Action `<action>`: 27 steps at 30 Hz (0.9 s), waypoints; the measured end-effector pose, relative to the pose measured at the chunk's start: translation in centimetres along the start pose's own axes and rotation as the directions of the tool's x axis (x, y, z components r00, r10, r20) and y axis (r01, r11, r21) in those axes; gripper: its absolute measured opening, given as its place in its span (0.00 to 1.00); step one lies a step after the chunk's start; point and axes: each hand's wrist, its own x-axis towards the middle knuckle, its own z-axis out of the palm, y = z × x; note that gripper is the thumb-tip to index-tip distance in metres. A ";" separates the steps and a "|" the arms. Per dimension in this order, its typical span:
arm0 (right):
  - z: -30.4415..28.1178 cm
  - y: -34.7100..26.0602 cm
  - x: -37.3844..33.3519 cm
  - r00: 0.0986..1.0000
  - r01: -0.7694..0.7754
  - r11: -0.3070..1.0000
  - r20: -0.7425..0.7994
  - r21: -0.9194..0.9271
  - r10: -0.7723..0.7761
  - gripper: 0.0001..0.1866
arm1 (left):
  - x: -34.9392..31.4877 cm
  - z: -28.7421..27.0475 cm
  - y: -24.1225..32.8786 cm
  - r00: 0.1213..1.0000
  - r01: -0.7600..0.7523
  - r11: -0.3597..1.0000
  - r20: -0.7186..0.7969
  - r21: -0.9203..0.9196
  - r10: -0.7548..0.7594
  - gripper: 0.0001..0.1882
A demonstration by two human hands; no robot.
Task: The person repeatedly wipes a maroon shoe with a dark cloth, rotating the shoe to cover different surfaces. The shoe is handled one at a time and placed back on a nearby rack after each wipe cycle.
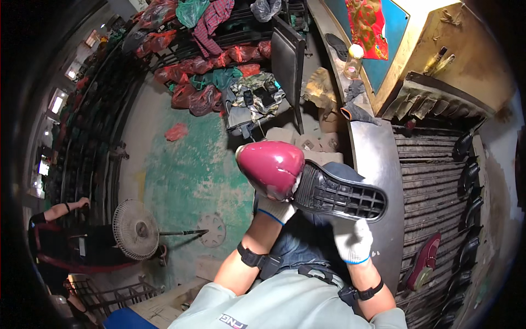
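You are holding a shiny dark red shoe (271, 169) up in the air, over your lap, with nothing under it but your knees and the green floor (186, 170) far below. Its black sole (342, 194) points to the right.

Your left hand (276, 209), in a white glove, is closed around the shoe from below, near the toe. Your right hand (353, 238), also gloved, sits just under the heel end of the sole. It looks partly curled, but I cannot tell if it grips the sole or only touches it.

Here is what could go wrong. The red top is smooth and glossy, so it could slide in your cloth glove. If your left hand lets go a little, the toe could tip down and the shoe could fall to the floor. That could scuff the shiny part.

The metal tabletop (378, 159) is close on your right. If you swing the heel that way, the sole could bump its edge.

More shoes lie on the slatted rack (433, 192) to the right, so a wide move of your elbow could knock one off.
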 end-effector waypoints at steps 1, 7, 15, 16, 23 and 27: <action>1.9 -1.8 0.7 0.993 0.114 0.992 -0.015 -0.052 -0.115 0.46 | -1.8 0.8 -0.6 0.999 0.036 0.999 -0.034 -0.009 -0.037 0.26; 4.4 -5.3 4.3 0.938 0.346 0.914 0.077 -0.214 -0.337 0.35 | -4.7 1.1 -2.9 0.938 -0.271 -0.327 0.325 0.905 0.123 0.27; 0.3 -1.6 4.9 0.970 0.238 0.864 0.065 -0.444 -0.235 0.37 | -6.8 7.2 -2.4 0.570 -0.423 -0.333 0.533 0.843 0.625 0.34; -0.3 -1.9 5.3 0.967 0.251 0.860 0.068 -0.444 -0.246 0.38 | -6.4 6.9 -2.0 0.555 -0.428 -0.345 0.544 0.835 0.629 0.33; -4.9 -6.2 6.7 0.964 0.135 0.990 -0.224 -0.042 -0.141 0.39 | -4.3 4.8 0.2 0.521 -0.436 -0.278 0.492 0.856 0.698 0.28; -1.3 -5.3 6.8 0.978 0.131 0.964 -0.127 -0.230 -0.163 0.38 | -4.3 5.6 -1.2 0.511 -0.491 -0.334 0.576 0.805 0.638 0.24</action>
